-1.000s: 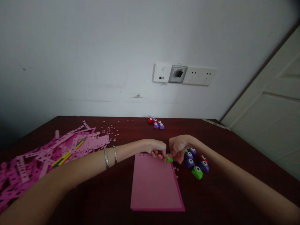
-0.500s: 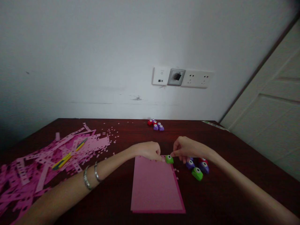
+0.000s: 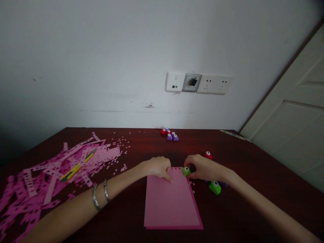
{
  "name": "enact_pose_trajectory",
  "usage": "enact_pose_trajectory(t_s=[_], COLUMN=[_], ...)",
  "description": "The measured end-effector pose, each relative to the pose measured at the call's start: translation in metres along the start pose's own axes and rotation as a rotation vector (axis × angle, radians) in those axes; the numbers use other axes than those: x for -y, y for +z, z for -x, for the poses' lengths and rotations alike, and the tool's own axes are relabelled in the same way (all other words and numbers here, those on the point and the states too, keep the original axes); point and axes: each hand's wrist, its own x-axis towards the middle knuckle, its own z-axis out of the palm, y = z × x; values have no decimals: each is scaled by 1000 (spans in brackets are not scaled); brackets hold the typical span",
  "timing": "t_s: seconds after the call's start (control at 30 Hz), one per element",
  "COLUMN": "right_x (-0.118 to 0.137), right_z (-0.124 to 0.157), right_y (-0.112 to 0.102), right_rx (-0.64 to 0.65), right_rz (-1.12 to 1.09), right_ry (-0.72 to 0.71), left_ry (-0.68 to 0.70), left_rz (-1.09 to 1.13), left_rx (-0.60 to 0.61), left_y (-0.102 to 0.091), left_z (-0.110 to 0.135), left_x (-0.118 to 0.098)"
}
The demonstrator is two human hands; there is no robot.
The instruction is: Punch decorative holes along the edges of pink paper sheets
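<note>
A stack of pink paper (image 3: pixel 168 202) lies in front of me on the dark red-brown table. My left hand (image 3: pixel 160 167), its fingers curled, holds the sheet down near the top with an extended thumb. At the top right corner of the paper sits a small green craft punch (image 3: pixel 186 171) with a round eye-like button. My right hand (image 3: pixel 198 167) grips this punch between thumb and fingers. A few small punched marks show along the paper's top edge. Close to my right hand are another green punch (image 3: pixel 215 187) and a red punch (image 3: pixel 208 155); purple ones are mostly hidden beneath the hand.
Punched pink paper strips (image 3: pixel 50 172) are heaped at the left, with a yellow utility knife (image 3: pixel 78 166) on top. Tiny pink cutouts (image 3: pixel 123 167) lie scattered beside them. Several red and purple punches (image 3: pixel 169 136) stand near the wall. Sockets (image 3: pixel 214 84) are on the wall.
My left thumb has moved off the paper's top edge and now presses on the sheet. My right hand has closed round the green punch, which sits slightly further right. The red punch has come into view.
</note>
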Motion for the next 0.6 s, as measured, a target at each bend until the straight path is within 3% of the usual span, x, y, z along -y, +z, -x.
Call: enact_pose_trajectory(t_s=[0.23,0.43,0.6], right_x=[-24,-54,-81], right_z=[-5,-32,-46], right_y=[-18,-35,-32], right_rx=[-77,-187,-183], right_rz=[45,198,233], right_ry=[80,327,454], left_ry=[51,36,25], left_rz=[-16,-7,1], left_rx=[-43,-33,-36], left_y=[4,3,3], left_z=[-1,1,2], left_x=[3,1,1])
